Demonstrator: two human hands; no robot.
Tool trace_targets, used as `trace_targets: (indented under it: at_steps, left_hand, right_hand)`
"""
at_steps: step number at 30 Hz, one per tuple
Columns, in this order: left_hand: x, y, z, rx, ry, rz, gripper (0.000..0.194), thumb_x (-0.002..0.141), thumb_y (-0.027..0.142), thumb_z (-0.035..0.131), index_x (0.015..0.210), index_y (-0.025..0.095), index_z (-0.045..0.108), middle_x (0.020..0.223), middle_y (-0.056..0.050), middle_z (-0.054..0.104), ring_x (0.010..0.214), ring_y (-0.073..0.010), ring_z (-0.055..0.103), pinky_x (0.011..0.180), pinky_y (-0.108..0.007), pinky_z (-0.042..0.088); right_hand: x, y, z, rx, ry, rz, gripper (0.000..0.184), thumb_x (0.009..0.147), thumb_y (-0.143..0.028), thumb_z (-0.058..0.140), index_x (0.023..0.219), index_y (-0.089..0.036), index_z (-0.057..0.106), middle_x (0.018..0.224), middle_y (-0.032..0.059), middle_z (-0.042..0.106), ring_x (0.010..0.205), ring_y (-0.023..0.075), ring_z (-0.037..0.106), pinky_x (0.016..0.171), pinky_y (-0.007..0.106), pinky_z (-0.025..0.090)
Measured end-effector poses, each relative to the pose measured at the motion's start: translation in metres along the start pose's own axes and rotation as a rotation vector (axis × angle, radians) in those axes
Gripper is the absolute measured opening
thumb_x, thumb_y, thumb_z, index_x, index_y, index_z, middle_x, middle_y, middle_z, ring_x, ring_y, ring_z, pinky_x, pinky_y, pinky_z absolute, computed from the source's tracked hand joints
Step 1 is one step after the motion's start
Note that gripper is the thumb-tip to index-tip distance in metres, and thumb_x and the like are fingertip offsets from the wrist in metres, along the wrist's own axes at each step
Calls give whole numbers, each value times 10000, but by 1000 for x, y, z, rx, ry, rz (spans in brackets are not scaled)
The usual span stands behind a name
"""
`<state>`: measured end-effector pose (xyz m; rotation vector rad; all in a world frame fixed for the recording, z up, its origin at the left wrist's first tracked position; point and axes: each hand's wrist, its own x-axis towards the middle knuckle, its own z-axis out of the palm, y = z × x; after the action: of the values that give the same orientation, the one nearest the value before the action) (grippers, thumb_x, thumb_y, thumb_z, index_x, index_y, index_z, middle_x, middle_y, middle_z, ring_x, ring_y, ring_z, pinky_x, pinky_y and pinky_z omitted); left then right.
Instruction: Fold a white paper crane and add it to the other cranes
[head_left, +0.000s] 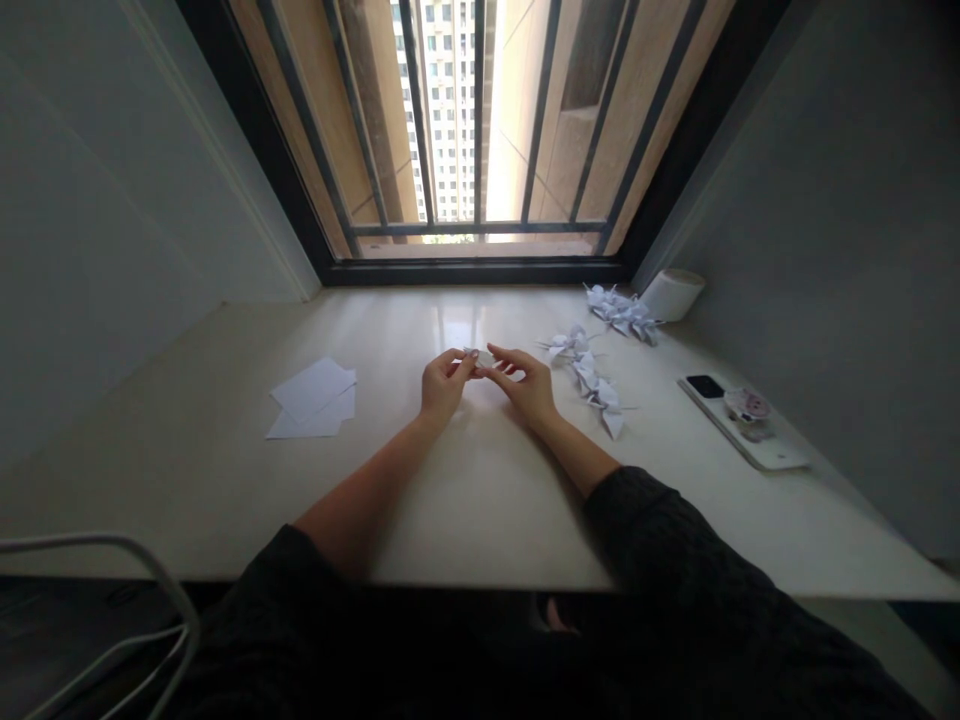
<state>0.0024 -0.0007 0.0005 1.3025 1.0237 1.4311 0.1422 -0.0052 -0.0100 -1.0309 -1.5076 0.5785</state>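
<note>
"What's in those hands, with the window [480,270] at twelve o'clock?"

"A small piece of folded white paper [482,358], held just above the table [480,490], I'd say. The left hand [442,387] has its fingers pinching one end of it."

"And the right hand [532,388]?"

"Pinching the other end, thumb below, the fingers curved over from three o'clock. The exact creases are too small for me to make out."

"I see flat white sheets [313,392] too, overlapping, between eight and nine."

"Yes, well apart from the left hand. Over at three, near the right hand, there's a straggling row of pointed folded paper shapes [592,378]."

"With another bunch of them [624,312] behind?"

"Between two and three, right by a white roll [673,295] lying next to the wall. Then between three and four there's a pale phone [735,424], lying flat with a round trinket [747,405] on it."
</note>
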Motion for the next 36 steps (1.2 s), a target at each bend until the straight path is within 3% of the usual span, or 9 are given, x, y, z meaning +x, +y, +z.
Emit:
trace_targets:
  at_steps: [9, 16, 23, 30, 36]
  left_hand:
    - [0, 1, 0, -2, 14, -64, 405, 721, 547, 610, 714, 142, 616, 651, -53, 678, 623, -181, 665, 659, -317, 539]
    - [0, 3, 1, -44, 72, -88, 376, 727, 492, 632, 856, 146, 559, 613, -31, 678, 558, -178, 662, 625, -326, 545]
    - [0, 3, 2, -72, 52, -94, 343, 733, 479, 631, 810, 162, 525, 617, -30, 680, 573, -191, 671, 643, -354, 551]
    - [-2, 5, 3, -61, 7, -78, 354, 718, 484, 651, 784, 151, 550, 629, -40, 687, 608, -189, 679, 672, -348, 547]
    - [-4, 5, 4, -31, -23, -44, 318, 721, 449, 664, 779, 146, 589, 665, -46, 699, 653, -180, 684, 697, -328, 540]
  right_hand:
    - [-1, 0, 0, -112, 4, -57, 353, 725, -381, 695, 1064, -281, 684, 823, 30, 686, 695, 158, 583, 642, 310, 478]
    - [-4, -1, 0, -178, 6, -77, 319, 761, -365, 670, 1073, -296, 677, 840, 25, 709, 736, 171, 618, 726, 329, 489]
    - [-2, -3, -1, -183, 66, -144, 209, 800, -344, 634, 994, -311, 705, 993, 20, 699, 888, 191, 621, 830, 358, 483]
    - [1, -7, -3, -289, 126, -198, 148, 832, -310, 594, 860, -260, 731, 836, 41, 656, 852, 201, 560, 823, 374, 448]
    - [3, -3, -5, -273, 146, -139, 150, 834, -296, 581, 805, -237, 715, 793, 36, 636, 836, 204, 549, 808, 368, 432]
